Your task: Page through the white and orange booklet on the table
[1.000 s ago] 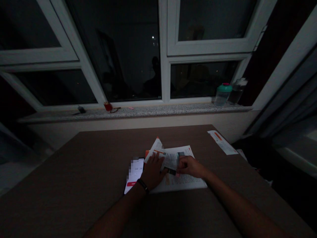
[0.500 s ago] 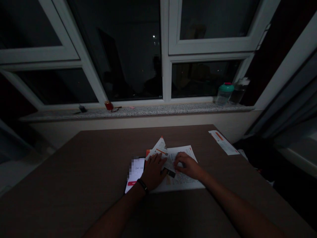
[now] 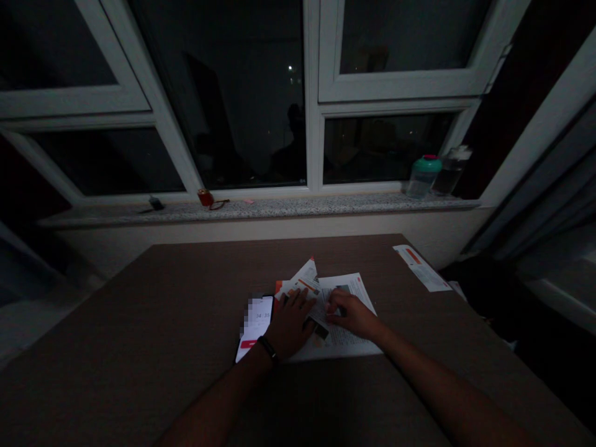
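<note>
A folded piece of printed paper [image 3: 308,275], its pointed tip toward the window, lies over a larger printed sheet [image 3: 356,343] on the table. Flat on the folded paper rests my left hand [image 3: 289,323], fingers spread, with a dark band on the wrist. My right hand [image 3: 354,314] has thumb and fingers closed in a pinch at the folded paper's right edge; the fingertips partly hide that edge. Beside my left hand is a phone [image 3: 261,313] with a lit screen showing a timer.
A strip of printed paper [image 3: 421,270] lies at the table's right edge. On the stone windowsill [image 3: 279,207] stand a green-lidded shaker bottle [image 3: 423,177], a clear bottle [image 3: 450,174] and a small red object [image 3: 205,198]. The brown table [image 3: 139,347] fills the foreground.
The folded paper's tip has shifted slightly to the right and the paper has turned a little. My left hand stays in place; my right hand has barely moved.
</note>
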Demonstrator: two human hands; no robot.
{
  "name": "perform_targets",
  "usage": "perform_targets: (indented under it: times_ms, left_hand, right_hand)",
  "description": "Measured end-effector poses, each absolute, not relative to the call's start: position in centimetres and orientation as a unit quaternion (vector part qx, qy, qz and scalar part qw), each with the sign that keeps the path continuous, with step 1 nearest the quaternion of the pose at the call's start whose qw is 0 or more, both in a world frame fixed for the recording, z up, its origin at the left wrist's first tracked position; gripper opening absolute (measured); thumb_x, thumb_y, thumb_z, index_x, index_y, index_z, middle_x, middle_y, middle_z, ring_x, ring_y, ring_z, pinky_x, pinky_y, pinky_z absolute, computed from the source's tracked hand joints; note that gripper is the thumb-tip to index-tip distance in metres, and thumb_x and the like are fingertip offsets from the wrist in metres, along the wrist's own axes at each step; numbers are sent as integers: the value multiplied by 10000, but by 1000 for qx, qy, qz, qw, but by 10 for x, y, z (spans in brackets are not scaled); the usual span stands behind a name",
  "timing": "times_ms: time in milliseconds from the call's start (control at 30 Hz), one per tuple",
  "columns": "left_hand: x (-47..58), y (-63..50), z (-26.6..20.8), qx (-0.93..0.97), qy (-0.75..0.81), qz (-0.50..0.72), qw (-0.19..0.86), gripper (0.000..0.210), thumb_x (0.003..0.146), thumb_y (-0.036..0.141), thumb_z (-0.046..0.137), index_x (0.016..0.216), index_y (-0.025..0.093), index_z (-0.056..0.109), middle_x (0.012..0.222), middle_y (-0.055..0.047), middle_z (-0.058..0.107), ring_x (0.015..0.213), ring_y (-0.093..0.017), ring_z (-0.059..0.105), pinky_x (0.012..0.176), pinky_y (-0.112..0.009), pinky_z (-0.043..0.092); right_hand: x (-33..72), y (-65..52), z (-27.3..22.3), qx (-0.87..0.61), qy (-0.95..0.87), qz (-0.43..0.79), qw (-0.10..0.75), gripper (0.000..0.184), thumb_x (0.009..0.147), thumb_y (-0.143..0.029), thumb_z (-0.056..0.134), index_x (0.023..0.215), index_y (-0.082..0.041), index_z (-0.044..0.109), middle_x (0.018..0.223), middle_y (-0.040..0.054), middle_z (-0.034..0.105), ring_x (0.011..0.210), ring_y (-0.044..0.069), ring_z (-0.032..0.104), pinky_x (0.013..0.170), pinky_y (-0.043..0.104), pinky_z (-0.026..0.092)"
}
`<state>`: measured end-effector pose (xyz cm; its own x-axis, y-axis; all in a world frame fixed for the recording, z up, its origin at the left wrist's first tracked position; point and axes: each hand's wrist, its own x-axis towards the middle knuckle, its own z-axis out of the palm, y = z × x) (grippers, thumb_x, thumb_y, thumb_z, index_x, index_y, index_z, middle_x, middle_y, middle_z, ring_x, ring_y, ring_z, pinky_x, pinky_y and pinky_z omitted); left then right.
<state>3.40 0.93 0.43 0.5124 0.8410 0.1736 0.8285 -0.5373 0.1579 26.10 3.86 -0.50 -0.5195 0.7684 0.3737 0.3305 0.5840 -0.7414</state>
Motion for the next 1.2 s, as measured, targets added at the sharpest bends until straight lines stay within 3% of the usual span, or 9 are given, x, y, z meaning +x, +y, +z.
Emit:
perform_targets:
  times_ms: [200,333,633,967,1200]
  left_hand:
    - [35,9,3,870,479,106,38,590,896,470,600,1411,214,465,1550,-135,329,1426,-370,269,1122,-601,227]
    - [36,8,4,873,474,110,34,669,873,562,602,1411,189,466,1547,-159,324,1423,-386,266,1122,-591,231]
    - [35,7,4,870,479,108,39,676,864,546,618,1421,201,450,1552,-158,313,1428,-389,252,1121,-598,222]
    - [36,7,4,872,473,117,40,675,879,570,591,1419,190,453,1546,-161,326,1423,-388,264,1124,-602,226]
    - [35,8,2,872,475,116,35,671,868,521,621,1426,192,444,1551,-163,312,1421,-390,262,1115,-612,229]
  right_hand:
    - [260,37,-7,-366,-793,336,353,217,777,-178,747,702,-197,545,802,-5,587,753,160,561,670,267,419]
    - [258,38,-8,-368,-812,318,324,218,758,-183,770,717,-190,556,816,-5,597,779,160,560,687,257,406]
    - [265,33,-2,-292,-869,337,216,242,703,-259,827,722,-181,599,757,-29,574,714,137,536,639,233,370]
    - [255,44,-5,-422,-807,299,285,241,733,-143,754,690,-182,520,704,-42,513,658,124,481,601,226,336]
    - [261,35,0,-336,-840,357,233,259,690,-218,809,686,-176,554,706,-45,528,638,112,488,567,215,339]
